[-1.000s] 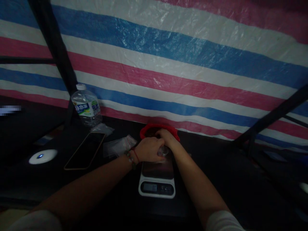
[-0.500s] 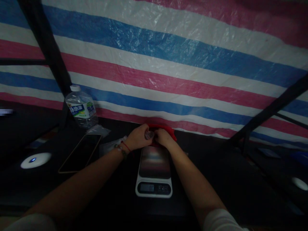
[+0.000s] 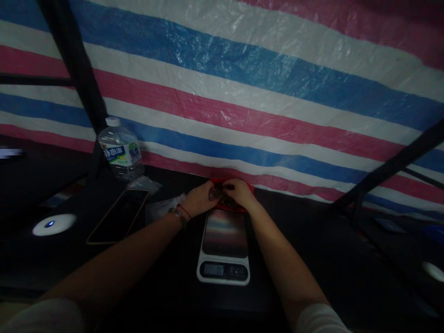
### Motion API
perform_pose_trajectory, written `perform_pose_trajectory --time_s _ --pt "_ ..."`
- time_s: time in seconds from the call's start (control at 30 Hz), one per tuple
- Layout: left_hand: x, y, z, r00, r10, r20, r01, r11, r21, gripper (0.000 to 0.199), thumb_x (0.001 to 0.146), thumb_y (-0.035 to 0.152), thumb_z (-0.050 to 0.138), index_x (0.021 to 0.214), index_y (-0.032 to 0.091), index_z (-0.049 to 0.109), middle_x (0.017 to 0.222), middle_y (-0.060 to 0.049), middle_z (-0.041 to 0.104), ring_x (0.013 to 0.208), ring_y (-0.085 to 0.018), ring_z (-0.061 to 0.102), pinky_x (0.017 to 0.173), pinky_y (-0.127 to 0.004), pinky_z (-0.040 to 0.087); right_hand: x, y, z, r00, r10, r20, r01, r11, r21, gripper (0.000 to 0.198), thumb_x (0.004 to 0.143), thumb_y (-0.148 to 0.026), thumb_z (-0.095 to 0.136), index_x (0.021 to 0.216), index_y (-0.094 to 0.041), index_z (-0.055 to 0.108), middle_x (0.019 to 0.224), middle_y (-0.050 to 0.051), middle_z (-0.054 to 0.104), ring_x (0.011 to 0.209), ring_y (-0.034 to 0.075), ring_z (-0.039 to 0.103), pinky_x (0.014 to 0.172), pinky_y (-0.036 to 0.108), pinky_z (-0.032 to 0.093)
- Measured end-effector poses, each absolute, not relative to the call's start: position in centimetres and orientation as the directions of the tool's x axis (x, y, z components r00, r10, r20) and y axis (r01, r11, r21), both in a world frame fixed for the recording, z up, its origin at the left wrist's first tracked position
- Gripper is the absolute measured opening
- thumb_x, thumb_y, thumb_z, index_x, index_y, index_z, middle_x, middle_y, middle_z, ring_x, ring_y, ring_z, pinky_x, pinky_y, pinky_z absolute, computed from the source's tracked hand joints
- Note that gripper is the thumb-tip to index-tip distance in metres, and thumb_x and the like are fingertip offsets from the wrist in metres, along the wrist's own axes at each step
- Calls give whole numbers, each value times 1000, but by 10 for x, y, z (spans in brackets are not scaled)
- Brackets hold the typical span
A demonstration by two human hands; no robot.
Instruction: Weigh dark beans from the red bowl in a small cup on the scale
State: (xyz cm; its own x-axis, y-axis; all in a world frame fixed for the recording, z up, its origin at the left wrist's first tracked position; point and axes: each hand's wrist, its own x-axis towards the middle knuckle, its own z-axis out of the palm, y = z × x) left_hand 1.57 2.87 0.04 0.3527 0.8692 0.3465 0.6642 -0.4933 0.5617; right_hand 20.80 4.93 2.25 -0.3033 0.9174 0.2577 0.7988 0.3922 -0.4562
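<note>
Two hands (image 3: 199, 200), one red bowl (image 3: 231, 206)

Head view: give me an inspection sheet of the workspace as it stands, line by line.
Surface: dark tabletop, dimly lit.
Job's things: red container at the far edge, behind the kitchen scale; scale platform bare, display lit but unreadable. A small dark item sits between the hands; too dim to identify.
Clutter: water bottle, phone face up, clear plastic bags, round white device with a blue light.
Grips: left hand and right hand both at the red container, fingers curled on the small item.
Cables: nothing seen.
Surroundings: striped tarp backdrop, dark poles.
</note>
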Motion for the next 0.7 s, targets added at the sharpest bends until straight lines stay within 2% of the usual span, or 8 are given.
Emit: perform_pose_trajectory --time_s 0.13,0.3,0.43,0.6,0.7 --pt "15 32 -5 362 873 328 667 -488 563 27 79 33 65 100 20 54 94 -6 67 88 -22 66 75 -31 47 197 44 24 -305 902 305 738 426 -523 22 82 -16 64 101 -18 75 105 6 73 97 17 65 90 27 47" --pt "17 34 -11 326 890 318 686 -454 568 23 79 33 65 93 20 53 89 -5 66 83 -21 65 70 -30 46 191 41 24 -392 894 217 707 444 -551 20 83 -15 62 97 -19 75 98 4 74 89 16 66 82 25 47" --pt "18 33 -13 317 892 321 699 -449 557 22 81 34 64 93 20 52 89 -4 65 83 -20 65 69 -29 44 193 42 25 -445 874 193 718 478 -506 21 85 -16 60 99 -19 75 99 4 74 89 17 65 83 27 47" --pt "19 33 -15 336 884 327 675 -467 571 23 81 34 64 96 20 53 93 -5 65 86 -20 64 72 -28 44 195 43 26 -504 829 240 734 558 -387 18 83 -15 64 96 -17 76 104 8 71 102 20 61 92 30 44" --pt "19 33 -18 347 877 331 682 -479 553 23 81 34 63 96 21 53 94 -5 65 88 -20 64 73 -29 45 194 42 28 -510 828 233 737 560 -378 18 82 -13 65 96 -17 76 101 8 71 97 20 61 89 30 44"
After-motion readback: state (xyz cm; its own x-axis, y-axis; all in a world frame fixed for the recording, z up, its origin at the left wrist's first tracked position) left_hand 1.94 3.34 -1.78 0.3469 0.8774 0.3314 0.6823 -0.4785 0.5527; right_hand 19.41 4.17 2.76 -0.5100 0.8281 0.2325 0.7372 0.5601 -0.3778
